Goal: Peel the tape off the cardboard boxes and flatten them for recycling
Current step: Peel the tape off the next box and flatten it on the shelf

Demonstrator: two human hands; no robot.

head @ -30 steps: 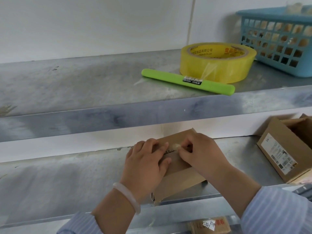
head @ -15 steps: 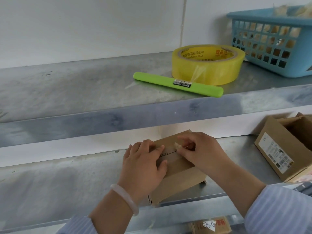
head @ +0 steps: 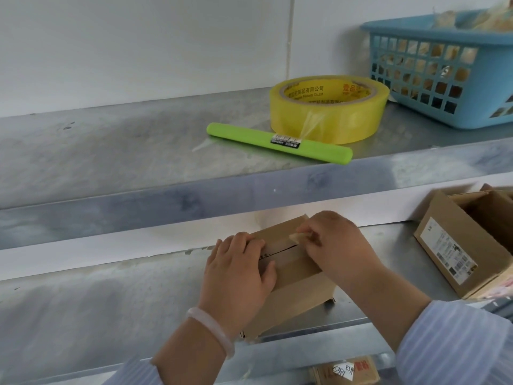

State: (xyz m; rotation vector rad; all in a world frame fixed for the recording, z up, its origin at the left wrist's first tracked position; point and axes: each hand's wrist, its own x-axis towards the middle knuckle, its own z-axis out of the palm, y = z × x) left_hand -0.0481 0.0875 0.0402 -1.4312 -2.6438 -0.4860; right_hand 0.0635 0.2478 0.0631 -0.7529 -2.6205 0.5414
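Note:
A small brown cardboard box (head: 294, 298) sits on the lower metal shelf (head: 111, 307), its top seam partly showing as a dark slit. My left hand (head: 238, 270) lies over the box's left end, fingers curled on the top and thumb down the near side, holding it still. My right hand (head: 336, 245) is at the right of the top and pinches a lifted end of clear tape (head: 296, 237) between thumb and fingers. A strip of tape still runs along the seam between my hands.
On the upper shelf (head: 138, 151) lie a green utility knife (head: 277, 143), a yellow tape roll (head: 330, 109) and a blue basket (head: 449, 70). An open labelled box (head: 460, 245) stands at the right of the lower shelf. Another box (head: 347, 372) shows below.
My right hand has drawn the pinched tape end to the right and away from my left hand, baring more of the top seam. The left hand has stayed on the box.

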